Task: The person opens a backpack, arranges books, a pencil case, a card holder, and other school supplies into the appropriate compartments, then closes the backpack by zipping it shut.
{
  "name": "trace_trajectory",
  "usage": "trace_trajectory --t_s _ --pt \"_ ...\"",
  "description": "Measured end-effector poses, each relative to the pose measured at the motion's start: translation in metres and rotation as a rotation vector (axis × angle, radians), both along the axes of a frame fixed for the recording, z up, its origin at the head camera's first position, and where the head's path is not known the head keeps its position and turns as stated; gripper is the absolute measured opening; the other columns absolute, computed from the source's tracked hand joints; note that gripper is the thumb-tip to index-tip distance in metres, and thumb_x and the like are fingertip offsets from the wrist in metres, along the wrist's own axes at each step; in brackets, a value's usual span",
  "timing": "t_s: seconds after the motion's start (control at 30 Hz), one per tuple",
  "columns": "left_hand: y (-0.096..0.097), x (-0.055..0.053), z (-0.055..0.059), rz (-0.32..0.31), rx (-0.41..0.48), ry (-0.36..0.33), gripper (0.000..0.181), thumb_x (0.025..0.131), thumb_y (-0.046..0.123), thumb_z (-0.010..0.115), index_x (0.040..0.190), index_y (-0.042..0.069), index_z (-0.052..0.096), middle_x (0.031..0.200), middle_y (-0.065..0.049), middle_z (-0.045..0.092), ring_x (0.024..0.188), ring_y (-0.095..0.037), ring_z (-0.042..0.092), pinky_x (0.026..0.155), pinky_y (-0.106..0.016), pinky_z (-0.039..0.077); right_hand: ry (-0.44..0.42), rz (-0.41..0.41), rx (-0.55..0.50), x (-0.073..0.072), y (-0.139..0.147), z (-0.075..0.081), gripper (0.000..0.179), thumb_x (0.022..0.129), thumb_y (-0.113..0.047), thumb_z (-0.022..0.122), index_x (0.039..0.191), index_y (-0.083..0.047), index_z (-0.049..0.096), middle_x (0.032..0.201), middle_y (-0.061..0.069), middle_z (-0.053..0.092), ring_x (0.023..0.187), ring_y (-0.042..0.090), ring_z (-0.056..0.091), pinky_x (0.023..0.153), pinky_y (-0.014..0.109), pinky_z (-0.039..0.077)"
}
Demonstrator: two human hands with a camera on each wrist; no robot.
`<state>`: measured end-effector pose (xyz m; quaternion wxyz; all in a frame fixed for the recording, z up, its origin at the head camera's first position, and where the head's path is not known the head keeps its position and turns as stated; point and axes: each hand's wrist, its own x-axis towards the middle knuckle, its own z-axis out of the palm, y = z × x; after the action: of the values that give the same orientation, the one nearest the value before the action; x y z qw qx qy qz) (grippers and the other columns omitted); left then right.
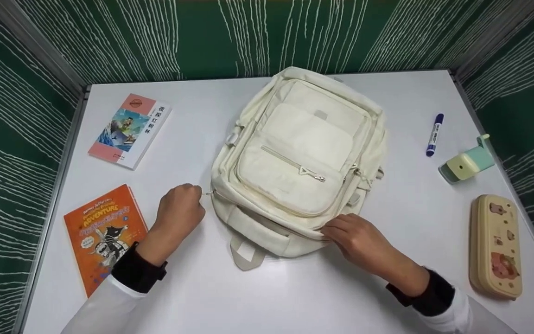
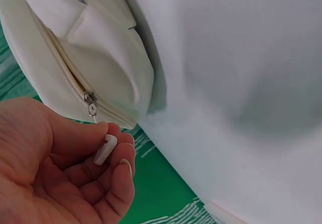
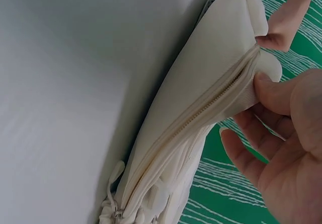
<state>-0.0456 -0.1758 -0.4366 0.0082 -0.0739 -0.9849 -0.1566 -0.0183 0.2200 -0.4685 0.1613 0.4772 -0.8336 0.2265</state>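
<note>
A cream backpack (image 1: 301, 137) lies front side up in the middle of the white table, its top handle (image 1: 257, 230) facing me. At its left top corner, my left hand (image 1: 181, 208) pinches a zipper pull (image 2: 105, 150), a small white tab joined to the metal slider (image 2: 90, 102). The cord between them is drawn taut, away from the bag. My right hand (image 1: 357, 241) pinches the fabric edge beside the zipper (image 3: 191, 116) at the right top corner, thumb on the near side. In the left wrist view, a narrow dark gap shows in the zipper above the slider.
To the left lie a pink-and-white book (image 1: 130, 132) and an orange book (image 1: 107, 236), the latter partly under my left forearm. On the right are a blue marker (image 1: 435, 134), a green-and-yellow pencil sharpener (image 1: 466, 162) and a beige pencil case (image 1: 496, 246). Green walls border the table.
</note>
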Motion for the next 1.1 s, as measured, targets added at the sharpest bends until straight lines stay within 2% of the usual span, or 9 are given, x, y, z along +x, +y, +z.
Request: trace_trajectory --t_s 0.17,0.37,0.63,0.83,1.03,1.1 --pt "0.008 0.018 0.001 -0.033 -0.010 0.009 0.017 0.077 -0.018 0.062 0.068 -0.004 0.065 0.060 -0.011 0.054 0.056 -0.026 0.058 0.047 -0.041 0.046 -0.012 -0.033 0.016 -0.005 0.014 0.003 0.033 0.071 0.014 0.081 0.099 -0.002 0.078 0.096 0.007 0.076 0.086 0.025 0.072 0.076 0.040 0.058" --pt "0.018 0.036 0.001 -0.077 0.001 0.039 0.027 0.074 -0.020 0.060 0.059 0.002 0.056 0.056 -0.008 0.049 0.053 -0.021 0.054 0.043 -0.037 0.042 -0.024 -0.094 0.031 -0.014 0.028 0.006 0.035 0.068 0.018 0.082 0.097 -0.001 0.078 0.095 0.008 0.076 0.086 0.026 0.072 0.074 0.040 0.058" --pt "0.030 0.050 -0.003 -0.119 0.022 0.025 0.030 0.074 -0.019 0.060 0.058 0.006 0.055 0.055 -0.003 0.046 0.053 -0.015 0.048 0.044 -0.034 0.041 -0.044 -0.163 0.042 -0.026 0.039 0.003 0.035 0.068 0.020 0.084 0.096 -0.001 0.077 0.094 0.009 0.074 0.086 0.028 0.071 0.074 0.042 0.058" --pt "0.041 0.060 -0.008 -0.169 0.017 0.064 0.026 0.073 -0.018 0.062 0.061 0.004 0.057 0.056 -0.005 0.049 0.052 -0.016 0.049 0.044 -0.035 0.044 -0.073 -0.223 0.050 -0.035 0.048 -0.002 0.036 0.069 0.023 0.081 0.097 0.001 0.078 0.095 0.013 0.075 0.088 0.031 0.072 0.075 0.045 0.059" --pt "0.050 0.065 -0.010 -0.215 0.028 0.075 0.019 0.075 -0.018 0.064 0.068 -0.001 0.065 0.058 -0.006 0.052 0.053 -0.017 0.053 0.044 -0.033 0.043 -0.084 -0.259 0.039 -0.040 0.054 -0.002 0.034 0.070 0.024 0.080 0.097 0.003 0.077 0.095 0.015 0.074 0.088 0.033 0.072 0.075 0.047 0.059" --pt "0.051 0.065 -0.011 -0.225 0.027 0.085 0.018 0.075 -0.018 0.065 0.068 -0.001 0.065 0.059 -0.006 0.053 0.053 -0.017 0.053 0.044 -0.033 0.043 -0.096 -0.265 0.038 -0.040 0.052 0.000 0.039 0.070 0.026 0.077 0.101 0.004 0.077 0.102 0.017 0.075 0.094 0.035 0.072 0.079 0.049 0.059"
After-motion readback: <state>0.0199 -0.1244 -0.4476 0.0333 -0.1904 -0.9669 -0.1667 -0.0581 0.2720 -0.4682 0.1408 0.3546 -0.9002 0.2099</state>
